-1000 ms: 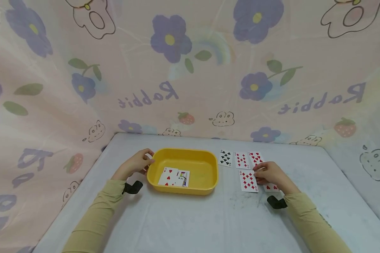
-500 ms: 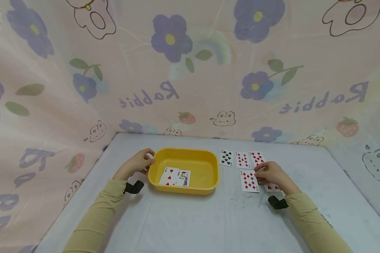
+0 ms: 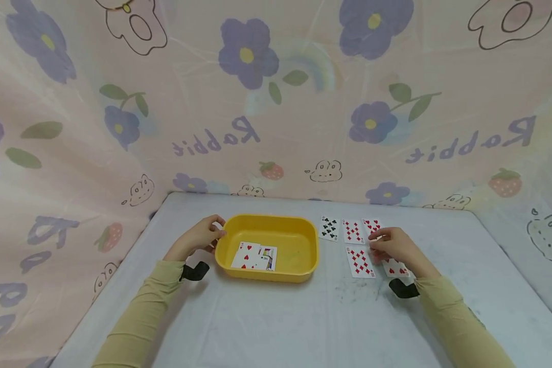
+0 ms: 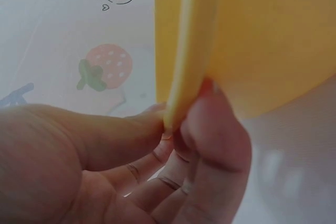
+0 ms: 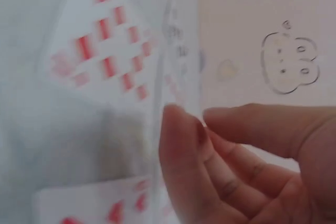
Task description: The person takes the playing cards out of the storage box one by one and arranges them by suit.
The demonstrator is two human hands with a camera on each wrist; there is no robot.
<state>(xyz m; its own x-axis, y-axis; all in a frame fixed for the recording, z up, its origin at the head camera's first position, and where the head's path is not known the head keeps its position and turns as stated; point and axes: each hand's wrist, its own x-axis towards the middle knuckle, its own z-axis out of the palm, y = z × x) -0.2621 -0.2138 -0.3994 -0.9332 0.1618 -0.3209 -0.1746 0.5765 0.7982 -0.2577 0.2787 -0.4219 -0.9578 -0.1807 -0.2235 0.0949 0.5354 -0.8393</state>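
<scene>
Head view: a person's left hand [image 3: 198, 236] grips a yellow tray [image 3: 271, 275] at its 9 o'clock end on a pale table [image 3: 276, 322]. Overlapping cards [image 3: 248, 256] lie inside toward 7 o'clock; loose cards [image 3: 353, 232] and the right hand [image 3: 395, 246] are off the tray's 3 o'clock side.

Left wrist view: thumb and finger pinch the rim, which runs toward 12 o'clock.

Right wrist view: a blurred diamonds card [image 5: 105, 45] lies at 10 o'clock, a hearts card [image 5: 94, 203] at 7; whether the bent fingers hold a card cannot be told.

Yellow tray [image 3: 292, 245] (plain), white cards [image 3: 360, 261], purple-flowered backdrop [image 3: 299, 117]
</scene>
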